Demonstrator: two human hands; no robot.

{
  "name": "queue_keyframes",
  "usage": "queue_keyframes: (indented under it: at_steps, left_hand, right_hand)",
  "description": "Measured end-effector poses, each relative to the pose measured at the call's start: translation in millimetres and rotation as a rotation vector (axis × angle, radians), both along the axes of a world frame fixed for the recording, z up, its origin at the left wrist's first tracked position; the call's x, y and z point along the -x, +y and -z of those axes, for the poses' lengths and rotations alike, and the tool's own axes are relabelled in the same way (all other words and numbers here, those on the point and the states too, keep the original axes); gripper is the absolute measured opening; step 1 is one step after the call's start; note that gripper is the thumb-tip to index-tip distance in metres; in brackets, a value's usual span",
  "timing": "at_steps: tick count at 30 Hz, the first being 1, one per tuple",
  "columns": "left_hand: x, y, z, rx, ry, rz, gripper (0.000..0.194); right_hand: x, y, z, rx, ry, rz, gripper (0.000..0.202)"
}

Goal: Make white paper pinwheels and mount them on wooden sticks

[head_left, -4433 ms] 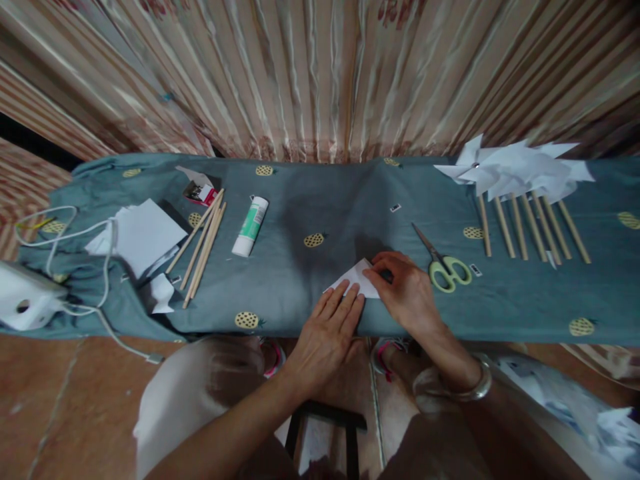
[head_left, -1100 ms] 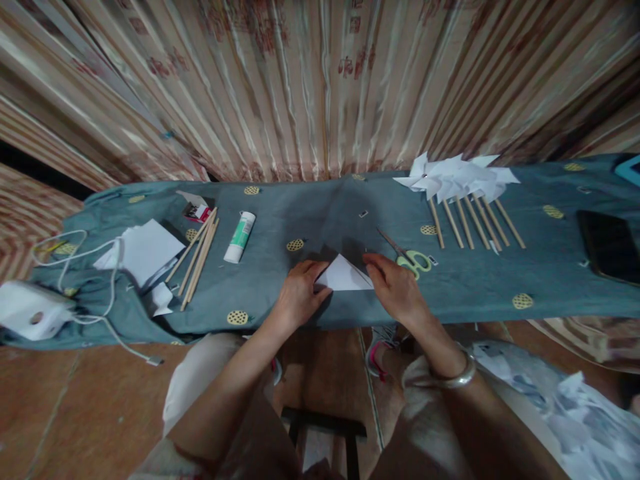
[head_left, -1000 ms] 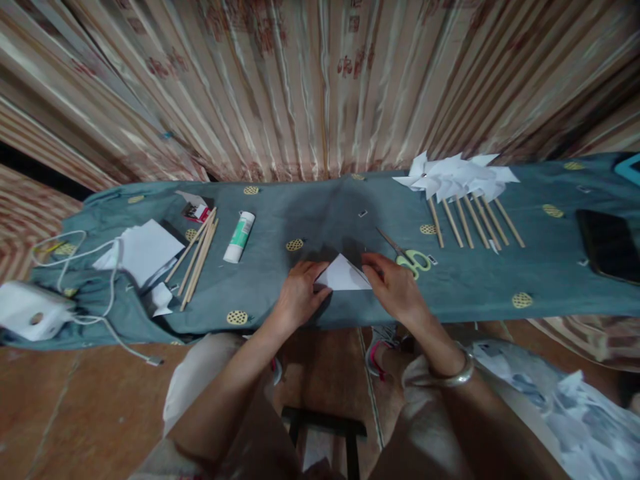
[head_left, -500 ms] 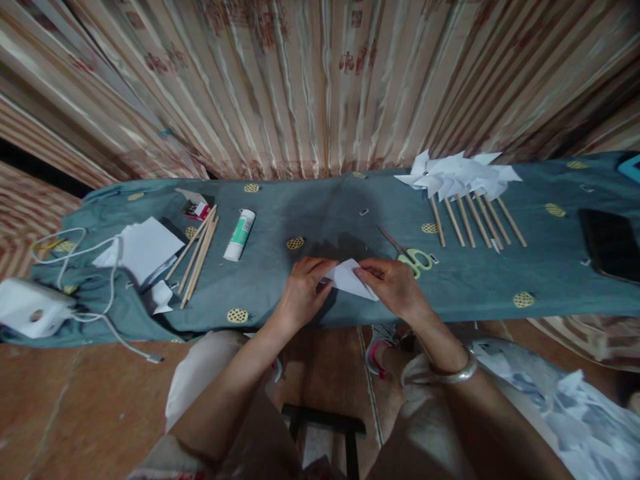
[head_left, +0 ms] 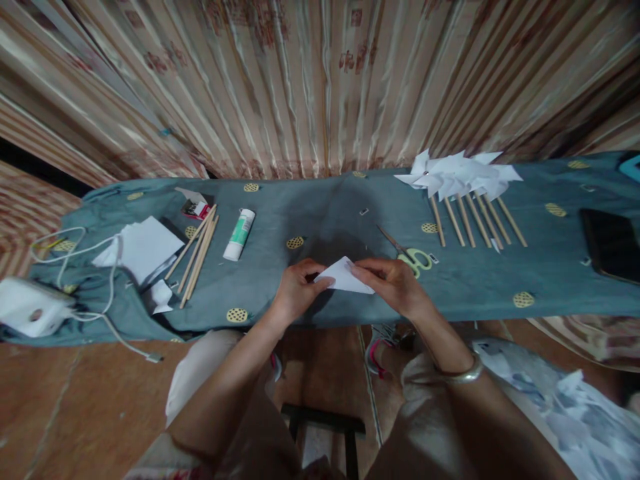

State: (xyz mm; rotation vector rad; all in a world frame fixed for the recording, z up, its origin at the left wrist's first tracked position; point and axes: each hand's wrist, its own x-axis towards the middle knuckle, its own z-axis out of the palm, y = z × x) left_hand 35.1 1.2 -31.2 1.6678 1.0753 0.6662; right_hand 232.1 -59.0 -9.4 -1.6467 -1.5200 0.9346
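A folded, roughly triangular piece of white paper (head_left: 345,275) is held between both hands above the near edge of the cloth. My left hand (head_left: 299,288) pinches its left corner between thumb and fingers. On the upper right side, my right hand (head_left: 390,283) grips the paper, its thumb partly hidden. Scissors with light green handles (head_left: 417,260) lie just beyond my right hand. Farther left, a white and green glue stick (head_left: 239,235) rests on the cloth.
Wooden sticks (head_left: 199,260), a small red box (head_left: 197,208), white paper sheets (head_left: 150,250) and a white charger (head_left: 36,308) with cables lie left. Paper pinwheels (head_left: 463,175) on sticks and a black phone (head_left: 611,243) lie right on the green-grey cloth (head_left: 320,200).
The paper has turned slightly and its peak has shifted left and up. My left hand has moved a little left, its thumb now over the paper's corner.
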Motion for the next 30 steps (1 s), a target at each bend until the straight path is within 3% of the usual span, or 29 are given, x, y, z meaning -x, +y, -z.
queue_keyframes:
  at_steps: [5, 9, 12, 15, 21, 24, 26, 30]
  left_hand:
    - [-2.3, -0.8, -1.7, 0.089, -0.071, -0.034, 0.008]
    - [-5.0, -1.7, -7.4, 0.298, -0.224, -0.087, 0.021]
    - [-6.8, -3.1, -13.8, 0.493, -0.412, -0.166, 0.037]
    - [-10.4, -7.9, -17.6, 0.63, -0.539, -0.145, 0.041]
    - [-24.7, -21.1, -8.7, 0.706, -0.571, -0.136, 0.041]
    - [-29.4, -20.6, -4.8, 0.69, -0.563, -0.211, 0.037]
    - [-30.0, -17.0, -4.4, 0.669, -0.582, -0.271, 0.034]
    - [-28.8, -8.0, -5.4, 0.669, -0.65, -0.325, 0.032]
  right_hand:
    - [0.5, -0.4, 2.9, 0.046, 0.077, 0.004, 0.028]
    - [2.7, 0.9, 1.3, 0.045, 0.151, 0.022, 0.027]
    - [2.5, 3.5, -0.2, 0.009, 0.269, 0.16, 0.026]
    - [2.7, 6.5, 1.0, -0.026, 0.387, 0.284, 0.027]
    - [17.9, 10.0, 5.8, -0.028, 0.393, 0.261, 0.03]
    - [14.1, 8.8, 3.8, -0.06, 0.217, 0.24, 0.035]
    - [-2.1, 5.0, 2.1, -0.132, -0.013, 0.294, 0.037]
    - [-51.2, -11.0, 6.2, -0.142, -0.716, 0.438, 0.034]
